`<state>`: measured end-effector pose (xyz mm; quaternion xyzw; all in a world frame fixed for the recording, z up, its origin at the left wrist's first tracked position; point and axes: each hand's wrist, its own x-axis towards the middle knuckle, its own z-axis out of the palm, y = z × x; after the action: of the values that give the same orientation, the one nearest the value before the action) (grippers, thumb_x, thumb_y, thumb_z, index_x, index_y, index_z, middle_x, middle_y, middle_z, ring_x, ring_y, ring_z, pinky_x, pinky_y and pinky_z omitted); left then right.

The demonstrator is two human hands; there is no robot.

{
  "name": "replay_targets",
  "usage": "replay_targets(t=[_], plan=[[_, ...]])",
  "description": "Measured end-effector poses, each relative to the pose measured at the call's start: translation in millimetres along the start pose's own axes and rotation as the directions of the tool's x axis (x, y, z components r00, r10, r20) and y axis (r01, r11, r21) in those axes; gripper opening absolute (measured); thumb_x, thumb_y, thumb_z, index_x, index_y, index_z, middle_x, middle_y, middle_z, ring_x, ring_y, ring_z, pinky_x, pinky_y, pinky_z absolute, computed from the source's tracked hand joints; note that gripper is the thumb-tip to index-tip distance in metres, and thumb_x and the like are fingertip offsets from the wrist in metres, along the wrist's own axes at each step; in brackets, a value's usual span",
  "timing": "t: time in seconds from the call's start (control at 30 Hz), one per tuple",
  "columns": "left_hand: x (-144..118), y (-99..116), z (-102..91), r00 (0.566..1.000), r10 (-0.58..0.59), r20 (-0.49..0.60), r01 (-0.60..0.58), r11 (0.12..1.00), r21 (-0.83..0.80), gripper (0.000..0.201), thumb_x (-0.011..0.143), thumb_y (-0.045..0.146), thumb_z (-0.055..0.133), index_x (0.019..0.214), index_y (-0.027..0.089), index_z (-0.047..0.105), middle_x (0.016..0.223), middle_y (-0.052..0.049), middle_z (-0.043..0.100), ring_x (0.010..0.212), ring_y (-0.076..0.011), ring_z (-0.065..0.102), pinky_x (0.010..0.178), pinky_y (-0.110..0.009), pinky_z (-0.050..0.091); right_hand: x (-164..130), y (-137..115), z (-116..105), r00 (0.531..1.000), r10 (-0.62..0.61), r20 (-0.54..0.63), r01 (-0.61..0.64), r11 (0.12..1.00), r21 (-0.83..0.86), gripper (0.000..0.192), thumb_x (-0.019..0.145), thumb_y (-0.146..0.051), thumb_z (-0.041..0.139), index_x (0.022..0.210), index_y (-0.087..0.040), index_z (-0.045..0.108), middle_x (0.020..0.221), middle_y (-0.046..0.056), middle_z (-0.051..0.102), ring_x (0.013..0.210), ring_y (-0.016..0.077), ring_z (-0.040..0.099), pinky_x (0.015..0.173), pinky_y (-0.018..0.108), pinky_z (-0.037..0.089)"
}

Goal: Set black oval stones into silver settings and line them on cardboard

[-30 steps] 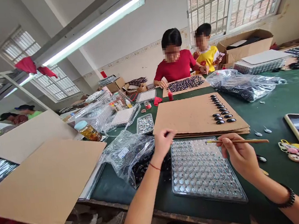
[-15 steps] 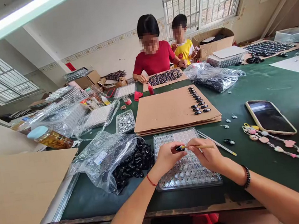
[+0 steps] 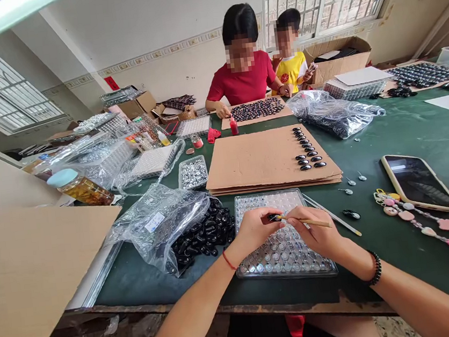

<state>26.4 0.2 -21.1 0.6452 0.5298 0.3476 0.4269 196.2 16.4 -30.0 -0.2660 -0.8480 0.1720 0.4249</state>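
My left hand (image 3: 255,229) pinches a small black oval stone (image 3: 273,217) over a clear tray of round metal pieces (image 3: 275,257). My right hand (image 3: 316,231) holds a thin wooden brush (image 3: 305,221) whose tip touches that stone. Both hands hover just above the tray. To the left lies an open plastic bag of black stones (image 3: 199,235). Behind the tray is a cardboard sheet (image 3: 256,159) with a row of finished black stones (image 3: 307,151) at its right side.
A phone (image 3: 418,181) and a beaded chain (image 3: 420,219) lie at the right on the green table (image 3: 427,134). A second brush (image 3: 335,218) lies beside the tray. Two people sit across the table with a board of stones (image 3: 256,109). Cardboard (image 3: 28,266) and a jar (image 3: 78,188) lie left.
The view has tilted down from the room to the table. My two hands came together over the tray, and the brush tip now meets the stone in my left fingers.
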Motion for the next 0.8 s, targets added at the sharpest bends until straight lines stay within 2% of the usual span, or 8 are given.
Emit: replay_targets(t=[0.17,0.27,0.37,0.43,0.47,0.53,0.63,0.8], plan=[[-1.3,-0.7,0.3,0.999,0.016,-0.034,-0.015,1.000,0.028,0.029,0.073,0.036,0.055,0.090,0.015,0.066,0.073,-0.004,0.065,0.059,-0.0128,0.054,0.053,-0.022,0.041,-0.5,-3.1,3.8,0.998,-0.009,0.059,0.007,0.999,0.035,0.013,0.086,-0.019,0.040,0.077,-0.019,0.050,0.065,0.003,0.055,0.057,0.0130,0.047,0.055,0.026,0.035],[-4.0,2.4,2.4,0.999,0.015,-0.033,-0.015,1.000,-0.010,0.025,0.072,0.033,0.057,0.085,0.014,0.067,0.071,-0.004,0.065,0.057,-0.0123,0.054,0.052,-0.022,0.040,2.5,-3.9,2.4,0.988,0.149,0.039,-0.154,0.958,0.242,0.019,0.087,-0.026,0.038,0.073,-0.019,0.049,0.063,0.002,0.052,0.056,0.0130,0.047,0.055,0.026,0.036],[-6.0,6.9,4.7,1.000,-0.022,0.017,0.023,0.999,-0.042,0.025,0.070,0.033,0.059,0.085,0.015,0.067,0.066,-0.004,0.064,0.054,-0.0122,0.053,0.049,-0.022,0.040,8.5,0.0,-1.5,0.886,0.463,0.034,-0.393,0.710,0.585,0.032,0.090,-0.034,0.028,0.065,-0.020,0.041,0.059,-0.001,0.045,0.050,0.0113,0.045,0.050,0.025,0.037],[-5.7,8.6,5.1,0.998,-0.057,0.029,0.060,0.995,-0.081,0.028,0.070,0.035,0.059,0.089,0.015,0.066,0.062,-0.003,0.062,0.053,-0.0127,0.054,0.049,-0.022,0.041,11.6,4.1,-2.8,0.808,0.581,0.097,-0.482,0.558,0.676,0.034,0.089,-0.039,0.029,0.062,-0.020,0.037,0.058,-0.003,0.042,0.043,0.0086,0.040,0.043,0.023,0.033],[-4.9,8.9,4.7,0.997,-0.069,0.023,0.071,0.992,-0.108,0.030,0.070,0.036,0.059,0.091,0.015,0.066,0.060,-0.003,0.061,0.052,-0.0129,0.054,0.050,-0.023,0.042,12.5,5.9,-2.6,0.789,0.600,0.132,-0.522,0.540,0.660,0.032,0.087,-0.040,0.034,0.063,-0.019,0.039,0.058,-0.003,0.041,0.041,0.0075,0.038,0.042,0.022,0.032],[-2.5,8.1,3.5,0.997,-0.077,-0.004,0.076,0.985,-0.153,0.033,0.070,0.036,0.060,0.094,0.015,0.064,0.057,-0.002,0.060,0.050,-0.0129,0.054,0.051,-0.024,0.044,13.3,8.2,-0.9,0.786,0.589,0.188,-0.577,0.590,0.565,0.024,0.081,-0.039,0.046,0.070,-0.019,0.047,0.062,-0.002,0.046,0.046,0.0080,0.042,0.044,0.022,0.033],[0.7,5.4,2.2,0.998,-0.048,-0.037,0.043,0.988,-0.145,0.033,0.068,0.034,0.062,0.096,0.015,0.064,0.058,-0.002,0.060,0.049,-0.0125,0.052,0.049,-0.024,0.043,13.9,8.1,2.4,0.807,0.551,0.212,-0.581,0.677,0.452,0.016,0.074,-0.034,0.056,0.079,-0.019,0.052,0.078,0.001,0.055,0.071,0.0141,0.053,0.059,0.024,0.040],[0.0,3.6,4.1,1.000,0.006,-0.017,-0.008,0.997,-0.075,0.035,0.072,0.034,0.058,0.104,0.018,0.062,0.062,-0.002,0.061,0.051,-0.0120,0.051,0.049,-0.023,0.041,16.3,7.8,4.1,0.790,0.566,0.235,-0.607,0.669,0.429,0.017,0.070,-0.030,0.060,0.078,-0.019,0.048,0.076,0.001,0.056,0.074,0.0156,0.054,0.061,0.025,0.041]])
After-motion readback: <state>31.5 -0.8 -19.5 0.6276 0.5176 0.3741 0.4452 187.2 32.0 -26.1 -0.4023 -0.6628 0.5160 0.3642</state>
